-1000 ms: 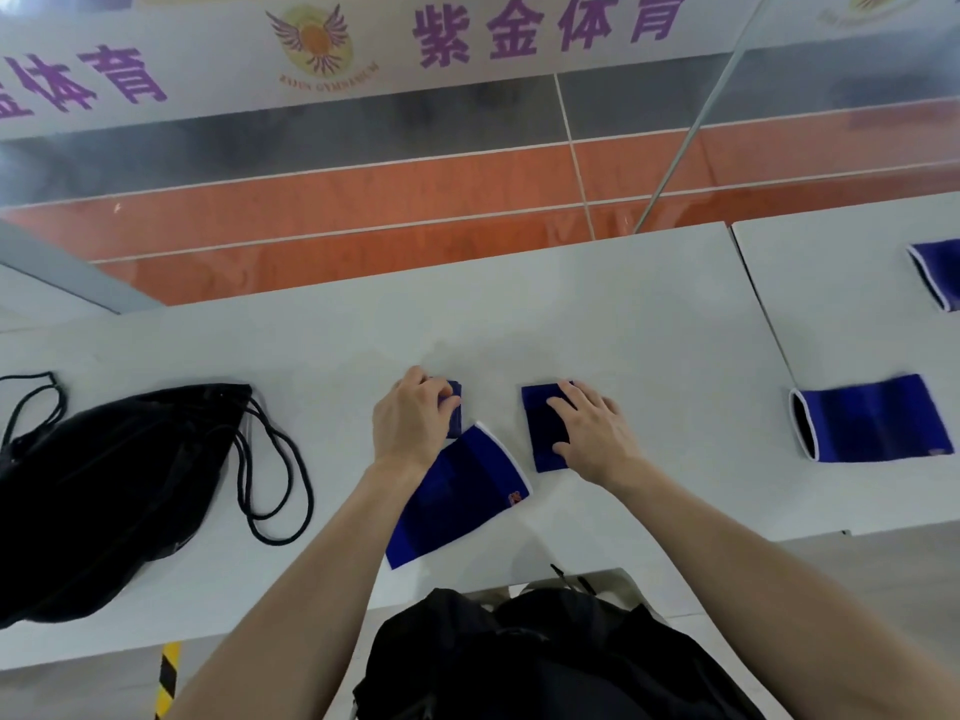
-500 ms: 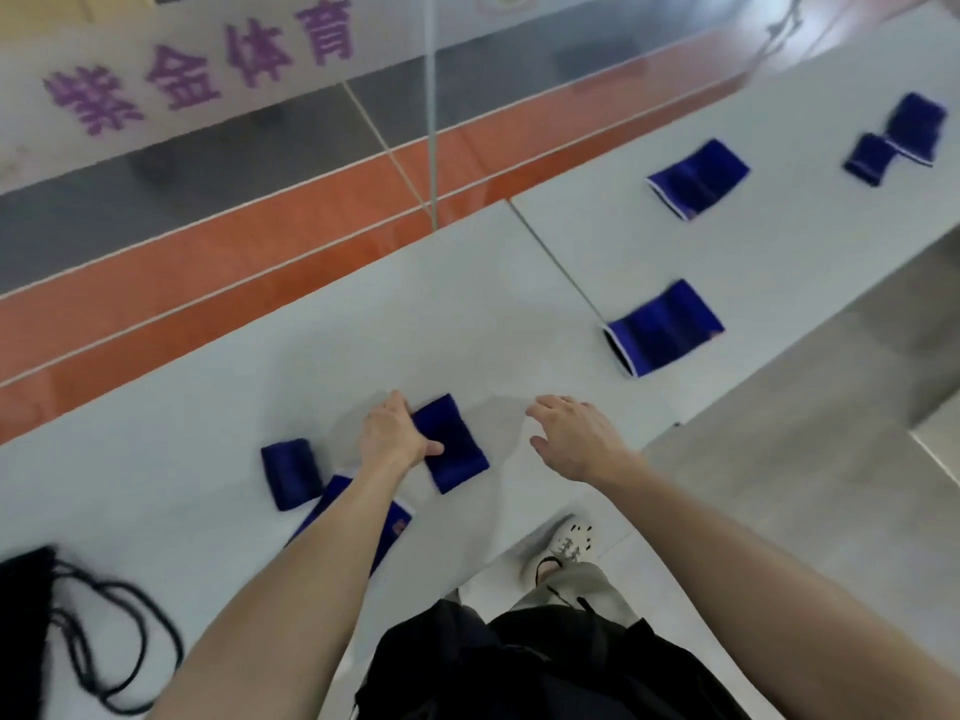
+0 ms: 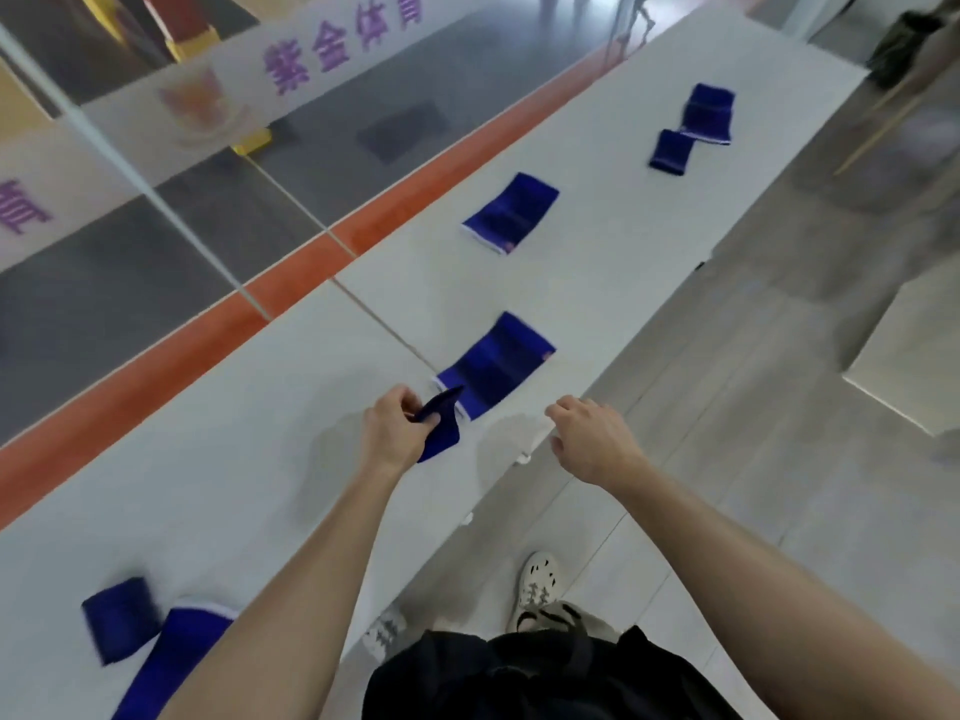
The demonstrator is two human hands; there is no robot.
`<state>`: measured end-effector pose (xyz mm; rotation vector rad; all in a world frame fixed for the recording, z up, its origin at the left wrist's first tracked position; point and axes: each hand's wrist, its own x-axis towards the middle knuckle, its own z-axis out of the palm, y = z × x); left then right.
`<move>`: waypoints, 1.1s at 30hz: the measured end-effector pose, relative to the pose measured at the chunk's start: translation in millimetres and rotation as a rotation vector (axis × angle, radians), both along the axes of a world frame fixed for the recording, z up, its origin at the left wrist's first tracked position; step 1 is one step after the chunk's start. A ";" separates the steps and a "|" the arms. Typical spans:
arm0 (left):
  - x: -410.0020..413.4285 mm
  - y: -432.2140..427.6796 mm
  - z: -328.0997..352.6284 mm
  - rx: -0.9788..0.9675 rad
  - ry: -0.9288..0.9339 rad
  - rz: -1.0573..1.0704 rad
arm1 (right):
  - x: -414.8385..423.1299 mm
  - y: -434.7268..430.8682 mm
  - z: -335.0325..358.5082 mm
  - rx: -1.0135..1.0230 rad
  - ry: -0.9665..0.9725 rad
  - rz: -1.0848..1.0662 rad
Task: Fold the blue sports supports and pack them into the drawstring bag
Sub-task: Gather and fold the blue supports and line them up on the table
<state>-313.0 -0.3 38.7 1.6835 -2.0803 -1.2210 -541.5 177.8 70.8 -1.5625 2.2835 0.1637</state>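
Observation:
My left hand point(image 3: 394, 432) grips a small folded blue support point(image 3: 440, 427) and holds it just above the white table point(image 3: 218, 491). My right hand point(image 3: 587, 438) hovers at the table's front edge, fingers loosely curled, holding nothing. Just beyond both hands a larger flat blue support point(image 3: 498, 363) with a white cuff lies on the table. Farther along lie another flat support point(image 3: 511, 213), a small folded one point(image 3: 670, 152) and a bigger one point(image 3: 707, 114). At the lower left sit a small folded support point(image 3: 120, 618) and a long one point(image 3: 174, 652). The drawstring bag is out of view.
The table runs along a glass wall with purple lettering point(image 3: 332, 49); an orange floor stripe point(image 3: 291, 275) shows behind it. A seam point(image 3: 384, 324) splits two tabletops. My feet in white shoes point(image 3: 537, 584) stand on grey floor to the right. A second white surface point(image 3: 914, 350) sits at far right.
My view has swung right along the table and the bag has left the frame. My left hand has lifted the small folded support off the table. My right hand has drifted right.

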 end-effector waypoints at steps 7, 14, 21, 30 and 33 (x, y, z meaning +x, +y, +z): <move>-136.8 25.4 36.2 -0.052 0.118 -0.087 | -97.5 35.9 13.3 -0.093 0.047 -0.132; -245.2 1.3 36.7 -0.052 0.143 -0.140 | -200.5 10.0 16.6 -0.161 0.082 -0.195; -362.5 -50.8 19.0 0.032 0.259 -0.098 | -317.2 -57.1 4.6 -0.112 0.052 -0.206; -465.6 -114.1 22.8 0.120 0.300 -0.074 | -453.6 -127.7 -14.1 -0.052 -0.071 -0.369; -489.6 -128.2 22.8 0.170 0.352 0.002 | -501.9 -155.6 -23.2 -0.060 -0.088 -0.392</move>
